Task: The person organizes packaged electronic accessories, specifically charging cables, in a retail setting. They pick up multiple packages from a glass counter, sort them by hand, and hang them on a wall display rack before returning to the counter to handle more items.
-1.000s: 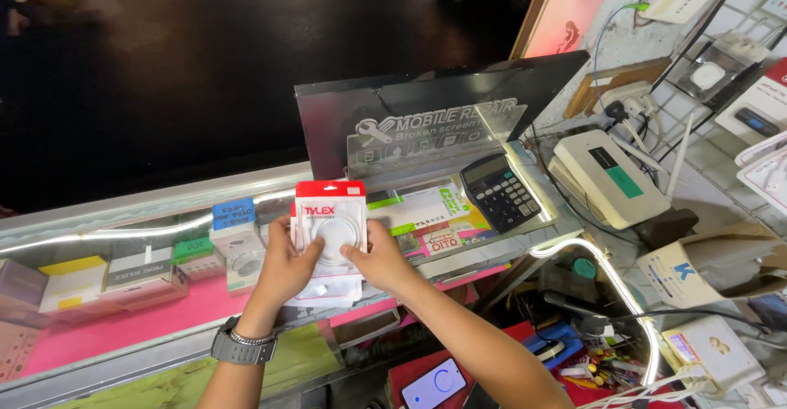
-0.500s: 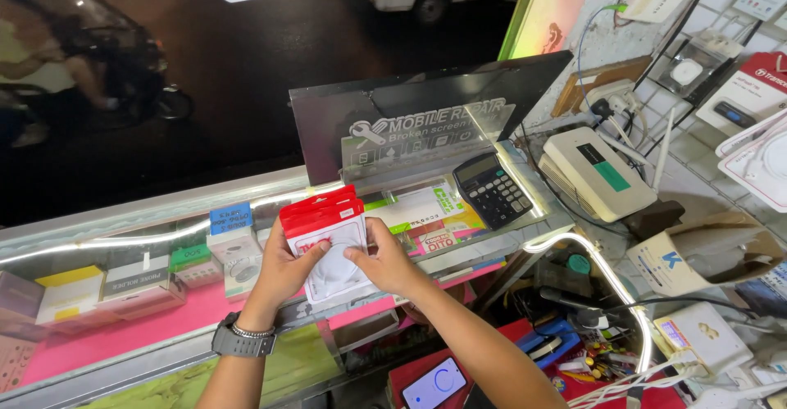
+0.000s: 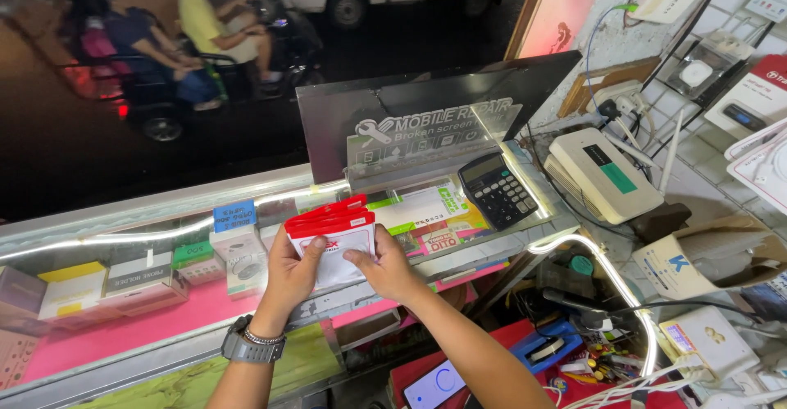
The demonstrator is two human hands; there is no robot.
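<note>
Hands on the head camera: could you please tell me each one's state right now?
Left hand: closed on the red-topped packets.
Right hand: closed on the same packets.

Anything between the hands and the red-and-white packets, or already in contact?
Nothing visible stands between them. The left hand and right hand both grip the stack of red-topped white packets directly, one on each side, above the glass counter. The calculator sits apart to the right.
</note>
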